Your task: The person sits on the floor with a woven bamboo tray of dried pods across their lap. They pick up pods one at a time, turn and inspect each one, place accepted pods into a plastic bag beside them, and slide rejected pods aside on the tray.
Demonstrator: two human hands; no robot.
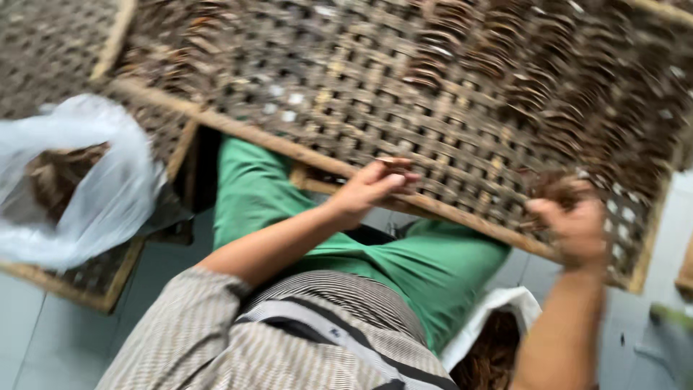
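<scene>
Taking the woven bamboo tray [433,108] as the landmark: off its left corner, resting on a second woven tray [50,43], sits a clear plastic bag [108,195] with brown dried pieces showing through its open mouth. The big tray lies tilted across the person's green-trousered lap [274,195], its wooden frame edge [238,130] running down toward the right.

The left hand [372,188] rests at the tray's near edge, fingers drawn together, thumb against them in a narrow pinch; whether anything lies in that pinch I cannot tell (motion blur hides it). Further right, at the tray's lower right corner, the right hand [574,227] is closed around a clump of brown dried strips [556,189], the same stuff that lies in overlapping rows [548,79] across the tray's upper right. Below the tray's near edge, beside the right forearm, a white sack [498,325] stands open with more of the brown stuff inside.

The risk, as I judge it: the tray is only propped on the knee, so a tug from the right hand could tip it and slide the rows off; loose strips could also drop beside the sack.

Under the tray is a pale grey tiled floor [29,325]; no more of the room shows.
</scene>
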